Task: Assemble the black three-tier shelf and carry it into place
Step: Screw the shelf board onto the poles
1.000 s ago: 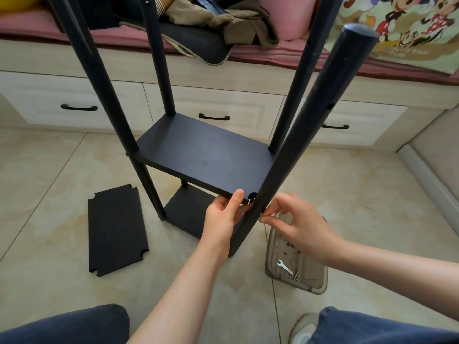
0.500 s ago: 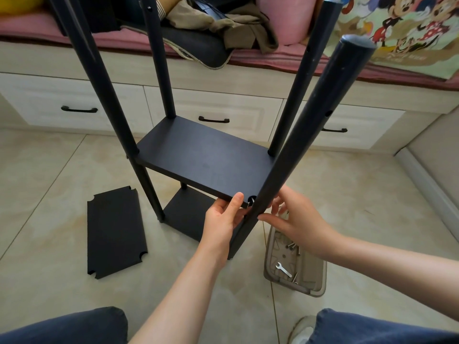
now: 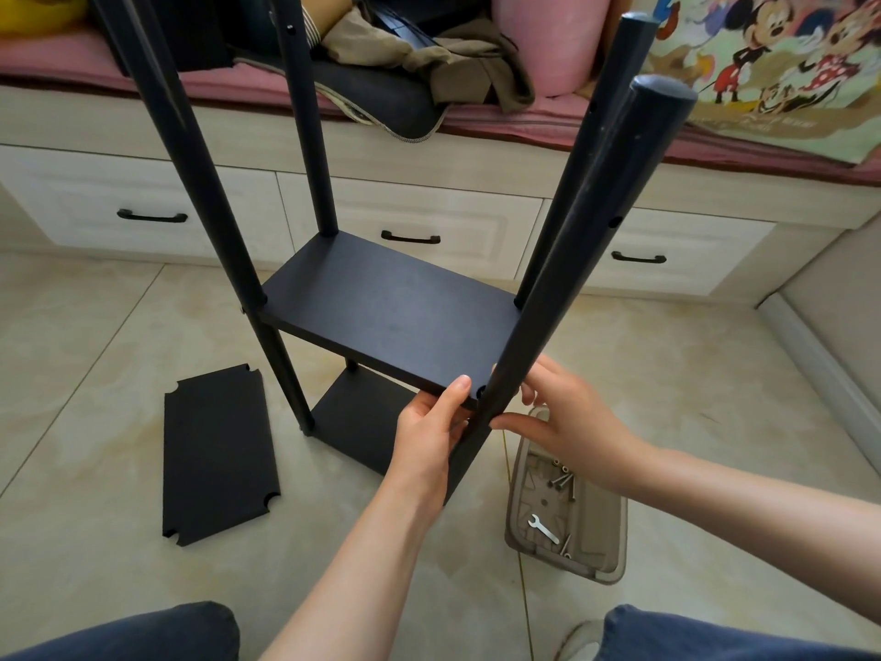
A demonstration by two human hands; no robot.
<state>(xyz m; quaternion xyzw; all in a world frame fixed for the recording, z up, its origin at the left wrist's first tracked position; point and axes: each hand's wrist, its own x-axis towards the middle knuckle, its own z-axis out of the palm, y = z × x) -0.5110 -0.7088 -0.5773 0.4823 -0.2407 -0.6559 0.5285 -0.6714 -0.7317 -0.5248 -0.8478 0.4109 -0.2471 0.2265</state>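
Observation:
The black shelf frame stands on the tiled floor with several round posts rising past a middle board (image 3: 391,312) and a bottom board (image 3: 362,422) below it. My left hand (image 3: 431,427) grips the near corner of the middle board, thumb on top. My right hand (image 3: 567,422) holds the near right post (image 3: 581,240) at that same corner, fingers curled round it. A third loose black board (image 3: 214,455) with notched corners lies flat on the floor to the left.
A clear plastic tray (image 3: 605,551) holding bolts and a small wrench (image 3: 543,528) sits on the floor under my right wrist. White drawers (image 3: 429,221) under a cushioned bench with clothes run along the back. My knees frame the bottom edge.
My right hand has shifted from pinching at the corner joint to wrapping the post. The camera view tilted slightly; the shelf and left hand stay put.

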